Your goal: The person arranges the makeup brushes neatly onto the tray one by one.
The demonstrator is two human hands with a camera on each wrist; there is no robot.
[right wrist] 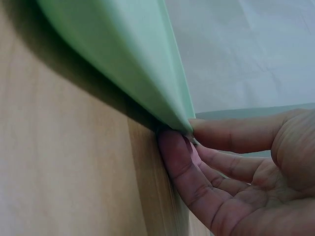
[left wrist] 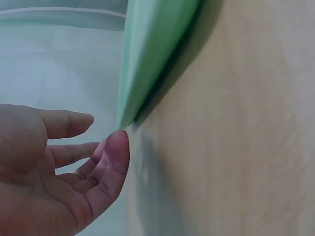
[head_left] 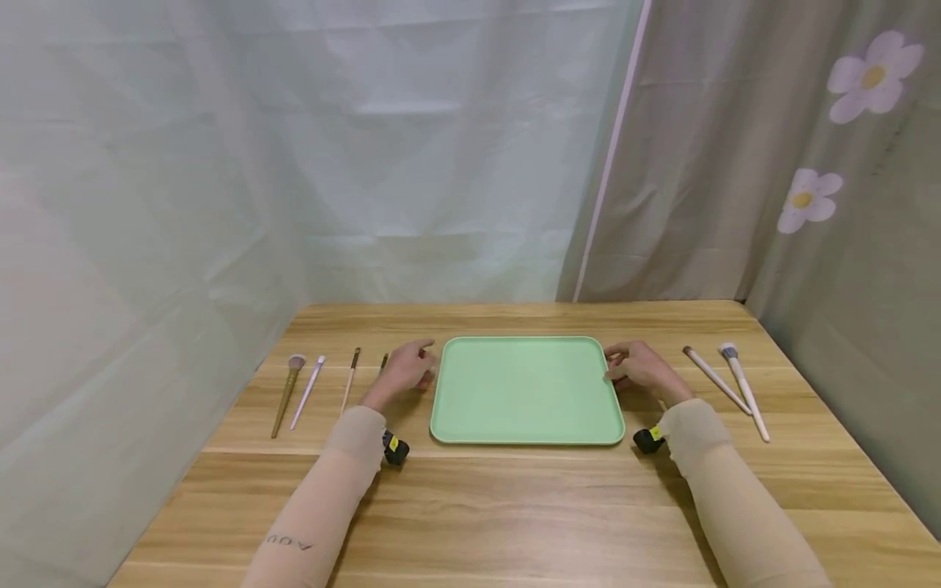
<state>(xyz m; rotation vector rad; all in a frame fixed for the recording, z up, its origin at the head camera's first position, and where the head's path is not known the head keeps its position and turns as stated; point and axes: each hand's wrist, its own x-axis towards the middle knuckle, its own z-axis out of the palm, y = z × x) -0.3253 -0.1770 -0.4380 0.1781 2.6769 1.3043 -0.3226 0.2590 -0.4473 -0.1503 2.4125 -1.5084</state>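
A pale green rectangular tray (head_left: 525, 392) lies on the wooden table between my two hands. At its left edge is my left hand (head_left: 407, 367); in the left wrist view its thumb stands apart from the rim, and a fingertip comes close to the tray's corner (left wrist: 142, 64), whether touching I cannot tell. My right hand (head_left: 641, 369) pinches the right rim. In the right wrist view the thumb rests on the tray's edge (right wrist: 123, 54) while the fingers reach under it.
On the left lie a tan-handled makeup brush (head_left: 285, 396), a lilac one (head_left: 307, 394), a slim one (head_left: 350, 382) and another partly hidden by my hand. Two white-handled brushes (head_left: 716, 377) (head_left: 746, 396) lie at right. Curtains (head_left: 456, 163) stand behind the table (head_left: 507, 514).
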